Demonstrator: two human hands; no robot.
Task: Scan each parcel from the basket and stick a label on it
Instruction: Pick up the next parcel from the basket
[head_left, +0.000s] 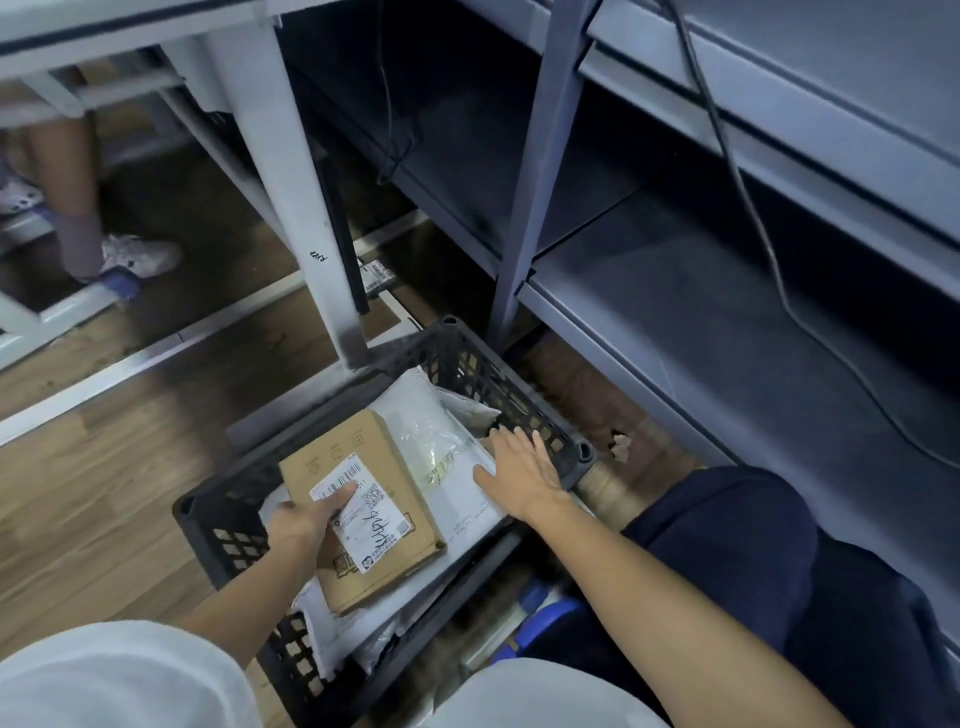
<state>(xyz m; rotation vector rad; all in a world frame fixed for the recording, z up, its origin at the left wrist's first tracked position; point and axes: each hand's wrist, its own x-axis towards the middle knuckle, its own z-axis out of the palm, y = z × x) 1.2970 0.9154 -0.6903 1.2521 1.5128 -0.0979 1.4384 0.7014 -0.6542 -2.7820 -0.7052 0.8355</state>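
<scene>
A black slatted basket sits on the wooden floor, just in front of a white table leg and beside grey metal shelving. Inside the basket lie several parcels: a brown cardboard box on top at the near-left part, and white plastic mailer bags under and beyond it. The box carries a white shipping label with barcode and handwritten digits. The left hand grips the box at its left edge, thumb pressed across the label, fingers hidden beneath. The right hand lies open and flat, fingers spread, on a white bag at the basket's right side, close to the rim, holding nothing. A black cable hangs across the shelving above the basket.
</scene>
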